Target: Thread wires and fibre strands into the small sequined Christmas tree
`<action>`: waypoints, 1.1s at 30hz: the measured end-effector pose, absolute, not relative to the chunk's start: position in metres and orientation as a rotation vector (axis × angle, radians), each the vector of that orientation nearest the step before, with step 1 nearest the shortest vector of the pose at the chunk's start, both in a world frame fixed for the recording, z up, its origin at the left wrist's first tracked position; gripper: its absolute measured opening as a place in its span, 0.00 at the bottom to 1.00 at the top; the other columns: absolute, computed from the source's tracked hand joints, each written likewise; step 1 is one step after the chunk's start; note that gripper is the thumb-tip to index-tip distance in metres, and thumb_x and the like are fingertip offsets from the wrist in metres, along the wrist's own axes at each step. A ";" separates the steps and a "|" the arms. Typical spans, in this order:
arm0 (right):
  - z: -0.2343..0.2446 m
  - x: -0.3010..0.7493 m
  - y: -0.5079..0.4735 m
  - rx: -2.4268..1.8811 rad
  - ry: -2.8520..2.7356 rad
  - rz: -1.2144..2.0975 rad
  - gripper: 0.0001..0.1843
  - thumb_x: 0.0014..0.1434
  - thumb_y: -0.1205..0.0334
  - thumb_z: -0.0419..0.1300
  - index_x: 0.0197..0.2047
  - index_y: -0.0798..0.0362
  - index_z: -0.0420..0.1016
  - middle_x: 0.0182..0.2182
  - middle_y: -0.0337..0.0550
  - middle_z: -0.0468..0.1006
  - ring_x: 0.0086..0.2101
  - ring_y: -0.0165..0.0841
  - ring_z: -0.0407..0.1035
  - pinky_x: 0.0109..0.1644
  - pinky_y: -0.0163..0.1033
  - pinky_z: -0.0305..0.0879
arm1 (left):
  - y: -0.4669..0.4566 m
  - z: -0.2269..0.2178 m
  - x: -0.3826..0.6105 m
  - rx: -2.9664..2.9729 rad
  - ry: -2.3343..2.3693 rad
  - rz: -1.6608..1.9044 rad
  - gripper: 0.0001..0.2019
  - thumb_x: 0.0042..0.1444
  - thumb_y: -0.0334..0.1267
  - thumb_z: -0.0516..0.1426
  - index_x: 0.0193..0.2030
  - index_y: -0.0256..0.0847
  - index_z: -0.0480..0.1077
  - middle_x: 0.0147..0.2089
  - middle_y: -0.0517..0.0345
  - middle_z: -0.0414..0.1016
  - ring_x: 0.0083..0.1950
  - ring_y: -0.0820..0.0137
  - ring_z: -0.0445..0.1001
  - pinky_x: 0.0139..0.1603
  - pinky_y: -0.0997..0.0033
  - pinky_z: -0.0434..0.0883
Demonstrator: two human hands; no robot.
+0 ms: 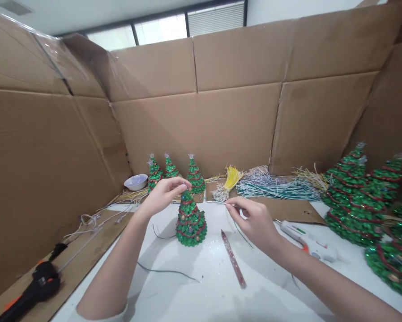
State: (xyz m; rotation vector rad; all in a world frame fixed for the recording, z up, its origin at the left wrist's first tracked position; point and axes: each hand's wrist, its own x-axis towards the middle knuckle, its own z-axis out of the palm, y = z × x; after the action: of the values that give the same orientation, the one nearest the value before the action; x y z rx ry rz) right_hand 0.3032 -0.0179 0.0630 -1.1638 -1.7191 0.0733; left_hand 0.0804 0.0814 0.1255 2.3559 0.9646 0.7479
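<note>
At the near left, a black tool with orange parts (43, 284) lies on a cardboard strip (76, 255), apart from the middle of the white table (167, 299), which probably spares the working area its bulk. Farther on, loose white strands (91, 221) trail over the same strip, and a white bowl (135, 182) sits near the far left corner. Beside the bowl stand at least 3 small green trees (172, 169), pushed toward the cardboard wall (154, 134), seemingly to be out of the arms' way. The left hand (167, 194) is closed at the fingertips about the top of the decorated tree (190, 223), which stands upright on the table near the centre; gripping the tip likely steadies it without covering the garland below. Dark wire pieces (169, 271) lie to its left. Right of the tree, a reddish pen-like tool (233, 259) points away from the wearer, within easy reach. Beyond it are a yellow-and-white bundle (232, 179) and green-and-white strands (281, 188), sorted by colour, perhaps for quick picking. The right hand (254, 219) pinches a thin strand (216, 202) between thumb and finger, a hold suited to fine material; whether the strand meets the tree cannot be told. A pale glue gun (300, 235) lies beyond that forearm, and larger-looking trees (353, 197) crowd the far right.
</note>
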 end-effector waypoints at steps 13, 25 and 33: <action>0.051 0.303 -0.007 -1.332 -1.842 0.024 0.14 0.59 0.62 0.48 0.45 0.50 0.72 0.29 0.38 0.79 0.20 0.27 0.66 0.26 0.32 0.59 | 0.079 0.134 0.061 2.294 1.068 0.605 0.19 0.58 0.52 0.46 0.49 0.45 0.66 0.53 0.58 0.70 0.55 0.66 0.66 0.55 0.68 0.63; 0.078 0.294 -0.011 -1.296 -1.902 0.023 0.13 0.57 0.67 0.49 0.38 0.52 0.74 0.32 0.39 0.78 0.29 0.28 0.70 0.33 0.33 0.62 | 0.091 0.130 0.047 2.323 1.079 0.443 0.23 0.56 0.54 0.47 0.55 0.47 0.59 0.54 0.56 0.69 0.55 0.64 0.67 0.52 0.68 0.66; 0.096 0.292 0.000 -1.371 -2.025 -0.128 0.11 0.61 0.62 0.49 0.33 0.53 0.71 0.28 0.40 0.75 0.29 0.29 0.65 0.32 0.34 0.57 | 0.085 0.123 0.051 2.455 1.111 0.390 0.20 0.59 0.53 0.43 0.49 0.47 0.63 0.52 0.58 0.70 0.53 0.64 0.67 0.51 0.69 0.64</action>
State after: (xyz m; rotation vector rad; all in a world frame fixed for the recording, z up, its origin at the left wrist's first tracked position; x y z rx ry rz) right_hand 0.2924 0.0002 0.0958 -1.3714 -2.0254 -0.1280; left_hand 0.0514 0.0853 0.1232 2.4548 1.1107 0.3899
